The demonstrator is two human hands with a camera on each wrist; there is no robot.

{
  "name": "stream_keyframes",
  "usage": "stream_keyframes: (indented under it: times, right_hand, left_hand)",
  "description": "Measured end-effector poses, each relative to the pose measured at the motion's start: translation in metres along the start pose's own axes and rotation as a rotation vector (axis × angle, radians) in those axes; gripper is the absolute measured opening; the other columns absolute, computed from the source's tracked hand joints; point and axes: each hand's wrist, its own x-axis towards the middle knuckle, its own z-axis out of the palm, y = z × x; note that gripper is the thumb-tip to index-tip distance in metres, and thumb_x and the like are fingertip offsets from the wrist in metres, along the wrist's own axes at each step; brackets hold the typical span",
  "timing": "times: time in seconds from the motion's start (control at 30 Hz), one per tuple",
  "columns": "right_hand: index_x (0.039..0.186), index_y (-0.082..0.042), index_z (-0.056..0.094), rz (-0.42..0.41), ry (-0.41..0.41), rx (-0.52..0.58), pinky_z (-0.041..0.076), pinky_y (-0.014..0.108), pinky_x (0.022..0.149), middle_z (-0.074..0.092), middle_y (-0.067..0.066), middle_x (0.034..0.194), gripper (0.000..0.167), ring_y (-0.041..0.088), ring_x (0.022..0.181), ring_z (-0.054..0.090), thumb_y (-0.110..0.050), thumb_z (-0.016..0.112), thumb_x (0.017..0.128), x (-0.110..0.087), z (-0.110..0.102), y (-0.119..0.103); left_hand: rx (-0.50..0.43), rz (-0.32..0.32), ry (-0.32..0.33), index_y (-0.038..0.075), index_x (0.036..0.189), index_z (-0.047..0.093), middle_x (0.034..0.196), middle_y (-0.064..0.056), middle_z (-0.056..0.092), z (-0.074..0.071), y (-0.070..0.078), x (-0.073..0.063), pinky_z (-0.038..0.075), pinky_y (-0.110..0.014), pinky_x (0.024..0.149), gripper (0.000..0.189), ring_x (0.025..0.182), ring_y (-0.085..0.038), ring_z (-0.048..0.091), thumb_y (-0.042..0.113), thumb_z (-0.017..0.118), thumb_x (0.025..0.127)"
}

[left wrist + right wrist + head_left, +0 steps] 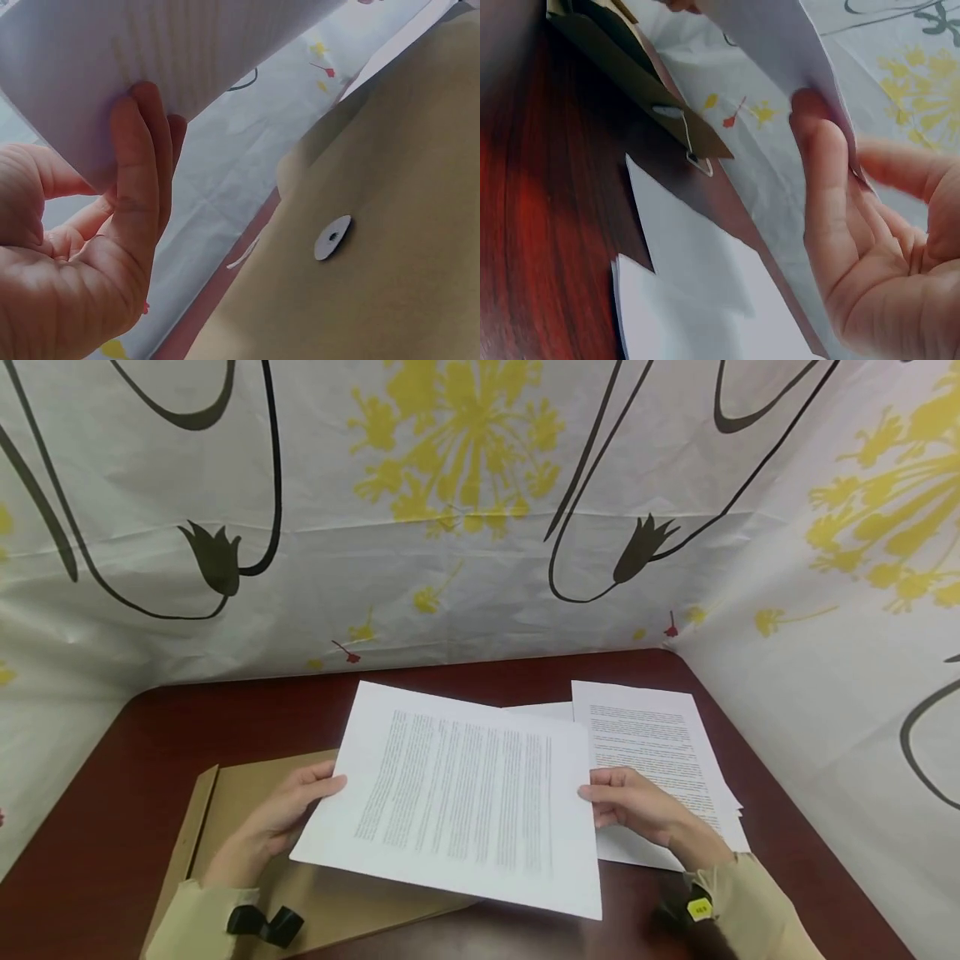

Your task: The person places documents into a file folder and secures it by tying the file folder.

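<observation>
A printed sheet of paper [465, 793], its text lines running sideways, is held up between both hands above the table; whether it is one sheet or a thin stack I cannot tell. My left hand [288, 810] pinches its left edge, thumb on the front and fingers behind, as the left wrist view shows. At the opposite edge my right hand [637, 810] pinches it the same way. Below the left side lies a brown kraft envelope [247, 793], partly hidden by the paper. The left wrist view shows a white round button [333, 238] on the envelope.
More printed papers [645, 735] lie overlapping on the right of the dark red-brown table [97, 793], partly behind the held paper. A white string [688, 139] hangs at the envelope's edge. Patterned white cloth [480, 602] encloses the table's back and sides.
</observation>
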Motion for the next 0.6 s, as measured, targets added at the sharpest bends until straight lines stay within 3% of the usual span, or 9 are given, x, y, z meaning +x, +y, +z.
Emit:
stream_keyframes:
  times: [0.33, 0.43, 0.5, 0.6]
  right_hand:
    - [0.108, -0.005, 0.064, 0.017, 0.133, -0.009, 0.054, 0.029, 0.072, 0.07, 0.006, 0.095, 0.018, 0.018, 0.082, 0.069, -0.011, 0.052, 0.095, 0.002, 0.005, -0.002]
    - [0.11, -0.003, 0.063, 0.02, 0.152, -0.018, 0.054, 0.031, 0.074, 0.07, 0.006, 0.097, 0.021, 0.019, 0.085, 0.069, -0.013, 0.052, 0.095, 0.003, 0.003, -0.002]
    - [0.109, -0.003, 0.063, 0.025, 0.151, -0.027, 0.054, 0.031, 0.075, 0.07, 0.006, 0.097, 0.021, 0.02, 0.085, 0.069, -0.013, 0.052, 0.095, 0.004, 0.001, -0.002]
    - [0.106, -0.004, 0.064, 0.038, 0.129, -0.046, 0.054, 0.03, 0.073, 0.07, 0.006, 0.095, 0.019, 0.019, 0.084, 0.069, -0.013, 0.051, 0.095, 0.004, -0.003, -0.004]
  left_hand:
    - [0.054, 0.012, -0.041, 0.018, 0.112, 0.062, 0.1, -0.002, 0.069, -0.002, -0.005, 0.002, 0.054, -0.028, 0.069, 0.024, 0.086, -0.015, 0.067, 0.008, 0.045, 0.098]
    - [0.134, 0.014, -0.057, 0.008, 0.121, 0.055, 0.101, -0.002, 0.069, -0.006, -0.004, 0.004, 0.054, -0.029, 0.069, 0.026, 0.086, -0.016, 0.067, 0.007, 0.045, 0.097]
    - [0.213, 0.019, -0.028, 0.0, 0.13, 0.045, 0.102, -0.002, 0.068, -0.008, 0.0, 0.007, 0.054, -0.03, 0.071, 0.034, 0.085, -0.016, 0.067, 0.006, 0.047, 0.097]
    - [0.343, 0.025, 0.09, -0.007, 0.138, 0.029, 0.109, -0.007, 0.065, -0.008, 0.013, 0.012, 0.053, -0.032, 0.074, 0.053, 0.087, -0.017, 0.066, 0.01, 0.054, 0.094]
